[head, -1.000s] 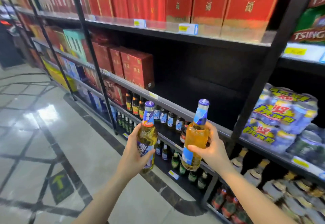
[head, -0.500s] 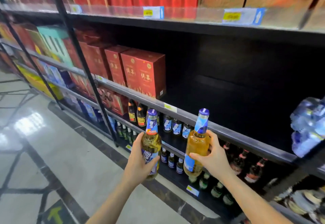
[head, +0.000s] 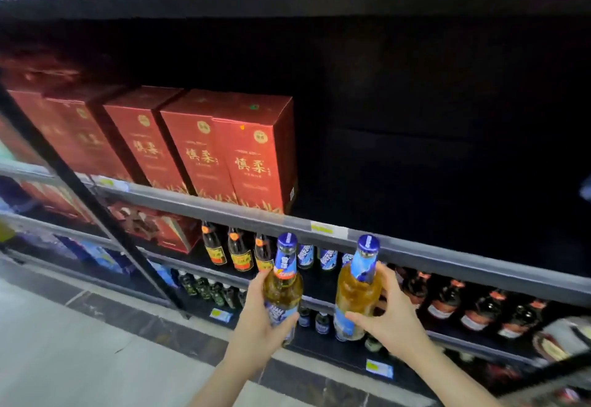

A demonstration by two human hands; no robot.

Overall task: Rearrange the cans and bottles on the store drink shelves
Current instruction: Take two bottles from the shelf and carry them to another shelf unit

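Note:
I hold two upright amber beer bottles with blue caps and blue neck foil in front of the shelves. My left hand [head: 256, 326] grips the left bottle [head: 283, 288] around its lower body. My right hand [head: 391, 320] wraps the right bottle [head: 358, 291] from the right side. Both bottle tops reach about the grey front edge of the middle shelf [head: 447, 259]. The right part of that shelf is a dark space with nothing visible on it.
Red liquor boxes [head: 252, 157] stand on the left of the middle shelf. Below it are dark bottles with orange labels [head: 238, 250], blue-labelled bottles [head: 327, 258] and red-capped bottles [head: 473, 307]. A black upright post [head: 96, 211] slants at the left. Grey tiled floor [head: 80, 358] lies lower left.
The view has moved closer to the shelves and to the right. Both bottles stay in my hands and sit lower in view, near the middle shelf's edge.

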